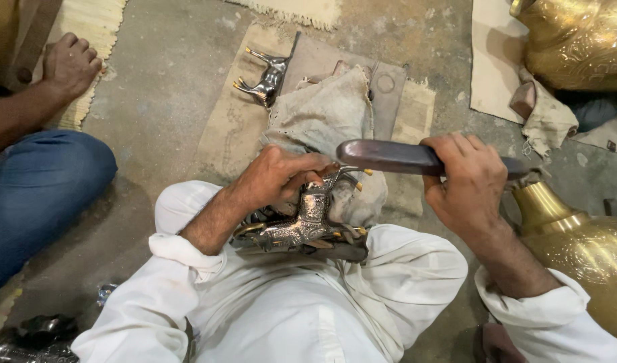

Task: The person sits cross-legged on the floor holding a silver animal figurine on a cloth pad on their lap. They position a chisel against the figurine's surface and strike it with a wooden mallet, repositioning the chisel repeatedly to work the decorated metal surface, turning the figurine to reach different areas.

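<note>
My left hand (276, 176) grips a silver metal animal figurine (307, 216) with engraved sides and brass-tipped legs, pressing it down on a block in my lap. My right hand (468, 180) is closed around a long flat dark metal tool (388, 156), held level just above the figurine's raised legs. A dirty cloth (328, 111) lies on the floor right behind the figurine. I sit on the floor in white clothes.
A second silver figurine (265, 79) lies on a mat farther back. Large brass vases stand at the right (587, 245) and top right (581, 40). Another person in jeans (33, 188) sits at the left, a bare foot (70, 64) on a woven mat.
</note>
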Tool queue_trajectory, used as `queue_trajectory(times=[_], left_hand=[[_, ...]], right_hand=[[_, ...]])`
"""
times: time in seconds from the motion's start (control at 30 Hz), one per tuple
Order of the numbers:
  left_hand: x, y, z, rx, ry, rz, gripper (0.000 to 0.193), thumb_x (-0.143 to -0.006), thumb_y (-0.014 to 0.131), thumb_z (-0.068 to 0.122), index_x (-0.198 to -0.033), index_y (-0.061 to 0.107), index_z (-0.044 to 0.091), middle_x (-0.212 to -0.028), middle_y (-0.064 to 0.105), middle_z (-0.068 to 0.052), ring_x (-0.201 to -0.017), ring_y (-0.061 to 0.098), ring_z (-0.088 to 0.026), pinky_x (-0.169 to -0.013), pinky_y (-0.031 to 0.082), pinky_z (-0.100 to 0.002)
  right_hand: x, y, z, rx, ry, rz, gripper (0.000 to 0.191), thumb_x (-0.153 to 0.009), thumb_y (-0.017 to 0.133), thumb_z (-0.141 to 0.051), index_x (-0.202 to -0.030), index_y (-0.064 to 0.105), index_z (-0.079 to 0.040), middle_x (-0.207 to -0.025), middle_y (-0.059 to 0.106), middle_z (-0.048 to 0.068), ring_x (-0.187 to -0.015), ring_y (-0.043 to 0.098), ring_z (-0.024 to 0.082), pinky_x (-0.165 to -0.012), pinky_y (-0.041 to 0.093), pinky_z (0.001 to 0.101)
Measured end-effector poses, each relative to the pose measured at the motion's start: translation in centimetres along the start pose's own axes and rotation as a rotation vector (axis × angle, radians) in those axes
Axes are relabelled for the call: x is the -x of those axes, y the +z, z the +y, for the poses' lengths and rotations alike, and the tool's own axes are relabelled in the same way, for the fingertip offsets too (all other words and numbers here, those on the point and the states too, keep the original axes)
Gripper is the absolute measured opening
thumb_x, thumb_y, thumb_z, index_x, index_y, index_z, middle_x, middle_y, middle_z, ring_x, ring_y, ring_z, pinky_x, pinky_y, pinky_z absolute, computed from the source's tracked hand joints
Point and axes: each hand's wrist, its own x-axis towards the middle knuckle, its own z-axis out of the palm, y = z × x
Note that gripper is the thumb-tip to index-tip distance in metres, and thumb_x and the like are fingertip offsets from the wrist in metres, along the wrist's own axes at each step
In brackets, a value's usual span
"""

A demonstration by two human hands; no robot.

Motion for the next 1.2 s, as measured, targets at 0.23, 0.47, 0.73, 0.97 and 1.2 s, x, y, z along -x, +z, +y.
queue_trajectory(times=[0.23, 0.47, 0.73, 0.97, 1.2], left_hand=[[0.6, 0.4, -0.4, -0.004, -0.041, 0.140, 0.037, -0.087, 0.076, -0.004, -0.121, 0.067, 0.007, -0.105, 0.080, -0.009, -0.094, 0.080, -0.016, -0.078, 0.065, -0.028], [0.8, 1.2, -0.4, 0.084, -0.287, 0.243, 0.036, -0.091, 0.081, 0.012, -0.121, 0.063, 0.004, -0.098, 0.080, -0.011, -0.091, 0.081, -0.020, -0.074, 0.062, -0.032], [1.4, 2.0, -0.4, 0.076, -0.285, 0.289, 0.036, -0.092, 0.079, 0.015, -0.123, 0.062, 0.005, -0.096, 0.079, -0.012, -0.092, 0.081, -0.023, -0.074, 0.062, -0.033], [1.4, 2.3, -0.2, -0.018, -0.245, 0.312, 0.037, -0.092, 0.079, 0.015, -0.123, 0.062, 0.007, -0.094, 0.079, -0.012, -0.088, 0.079, -0.025, -0.070, 0.060, -0.034], [1.3, 2.4, -0.3, 0.027, -0.219, 0.342, 0.031, -0.093, 0.078, 0.013, -0.119, 0.061, 0.007, -0.095, 0.079, -0.011, -0.089, 0.080, -0.022, -0.073, 0.062, -0.034]], right_hand=[[0.1, 0.1, -0.1, 0.128, -0.002, -0.149, 0.037, -0.074, 0.077, -0.009, -0.111, 0.069, -0.012, -0.091, 0.070, 0.010, -0.088, 0.069, 0.033, -0.075, 0.050, 0.0455], [-1.0, 0.3, 1.1, -0.229, 0.298, -0.501, 0.030, -0.085, 0.079, -0.029, -0.104, 0.065, -0.009, -0.065, 0.065, 0.015, -0.059, 0.067, 0.034, -0.058, 0.048, 0.0464], [-2.4, 0.9, 0.3, -0.230, 0.024, -0.016, 0.032, -0.094, 0.074, -0.020, -0.121, 0.063, -0.008, -0.089, 0.069, 0.013, -0.077, 0.070, 0.029, -0.072, 0.053, 0.0417], [-5.4, -1.5, -0.4, 0.020, -0.130, -0.103, 0.040, -0.081, 0.076, -0.008, -0.120, 0.067, -0.009, -0.094, 0.070, 0.011, -0.088, 0.069, 0.031, -0.075, 0.053, 0.0427], [-6.2, -1.5, -0.5, 0.187, -0.151, -0.170, 0.032, -0.085, 0.073, -0.008, -0.116, 0.068, -0.009, -0.094, 0.072, 0.009, -0.086, 0.070, 0.026, -0.076, 0.054, 0.0409]])
